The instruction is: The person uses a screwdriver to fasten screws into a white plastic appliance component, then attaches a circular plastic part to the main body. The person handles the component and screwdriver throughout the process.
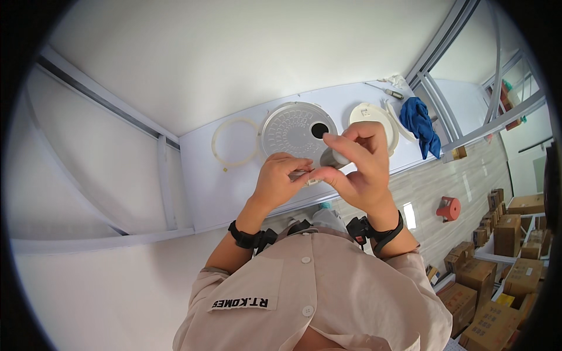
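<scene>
A round silvery metal disc (287,130) with a pattern of raised shapes lies on the white table in front of me. A black round spot (319,130) shows near its right side. My right hand (367,169) grips a short grey cylinder (331,159) between thumb and fingers, over the disc's lower right edge. My left hand (280,181) is closed beside it, fingertips pinched close to my right thumb. What the left fingers hold, if anything, is hidden. A small pale piece (312,182) shows just below the fingertips.
Left of the disc lies a thin cream ring (216,147). To the right are a round white cover (393,130), a screwdriver (393,93) and a crumpled blue cloth (419,124). Metal frame bars (166,181) border the table. A red stool (449,209) and cardboard boxes (477,275) stand on the floor.
</scene>
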Action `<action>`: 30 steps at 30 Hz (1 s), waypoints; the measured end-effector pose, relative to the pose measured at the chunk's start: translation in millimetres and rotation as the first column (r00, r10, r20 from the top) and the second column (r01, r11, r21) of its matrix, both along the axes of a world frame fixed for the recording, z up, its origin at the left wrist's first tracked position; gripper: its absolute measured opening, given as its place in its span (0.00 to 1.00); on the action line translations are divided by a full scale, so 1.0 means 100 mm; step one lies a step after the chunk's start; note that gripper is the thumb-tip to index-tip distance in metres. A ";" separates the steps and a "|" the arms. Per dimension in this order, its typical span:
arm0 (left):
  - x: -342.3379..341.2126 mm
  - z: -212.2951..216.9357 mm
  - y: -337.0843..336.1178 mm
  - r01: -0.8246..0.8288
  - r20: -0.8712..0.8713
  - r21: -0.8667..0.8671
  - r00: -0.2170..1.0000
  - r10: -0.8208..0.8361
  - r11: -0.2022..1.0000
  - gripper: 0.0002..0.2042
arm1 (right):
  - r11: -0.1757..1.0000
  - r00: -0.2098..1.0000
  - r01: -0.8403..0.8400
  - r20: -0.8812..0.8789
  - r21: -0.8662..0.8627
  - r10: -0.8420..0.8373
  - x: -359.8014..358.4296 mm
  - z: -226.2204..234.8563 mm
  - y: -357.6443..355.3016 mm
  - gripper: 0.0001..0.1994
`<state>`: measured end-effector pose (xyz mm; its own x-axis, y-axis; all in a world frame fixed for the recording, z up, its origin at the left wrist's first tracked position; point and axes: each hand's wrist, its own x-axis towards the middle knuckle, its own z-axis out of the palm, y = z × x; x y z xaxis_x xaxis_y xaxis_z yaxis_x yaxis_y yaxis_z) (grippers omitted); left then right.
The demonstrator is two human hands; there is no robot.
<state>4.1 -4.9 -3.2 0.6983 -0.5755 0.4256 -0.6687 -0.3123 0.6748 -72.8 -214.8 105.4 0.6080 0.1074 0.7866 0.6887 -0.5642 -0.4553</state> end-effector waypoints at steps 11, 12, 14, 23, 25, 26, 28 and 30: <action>-0.01 0.04 0.01 0.004 -0.100 0.014 0.995 -0.003 1.000 0.12 | 0.997 0.998 -0.052 0.050 0.054 0.049 0.00 -0.03 -0.03 0.29; -0.02 0.04 0.00 0.002 -0.110 0.013 0.994 -0.001 1.000 0.12 | 0.999 0.999 0.023 0.044 0.035 -0.024 -0.02 -0.05 -0.03 0.29; -0.03 0.06 -0.01 -0.002 -0.129 0.012 0.992 0.004 1.000 0.11 | 0.997 0.997 0.053 0.050 0.054 -0.056 -0.02 -0.04 -0.02 0.29; -0.04 -0.01 0.01 -0.025 -0.011 0.002 1.000 0.025 1.000 0.10 | 0.996 0.998 -0.060 0.018 0.069 0.059 -0.01 0.02 -0.11 0.35; -0.05 -0.03 0.00 -0.030 -0.006 -0.032 1.000 0.029 0.999 0.10 | 0.996 0.996 0.086 0.021 0.031 -0.087 -0.03 -0.03 -0.12 0.36; -0.06 -0.04 0.00 -0.033 -0.004 -0.048 0.999 0.033 0.998 0.10 | 0.994 0.994 0.105 0.023 0.023 -0.106 -0.04 -0.03 -0.12 0.36; -0.06 -0.04 0.00 -0.031 0.011 -0.066 0.999 0.032 0.997 0.10 | 0.996 0.996 0.083 0.033 0.015 -0.084 -0.03 0.01 -0.10 0.37; -0.06 -0.06 0.00 -0.033 0.029 -0.080 0.999 0.036 0.996 0.10 | 0.997 0.999 -0.041 0.037 0.067 0.039 0.00 0.07 -0.05 0.36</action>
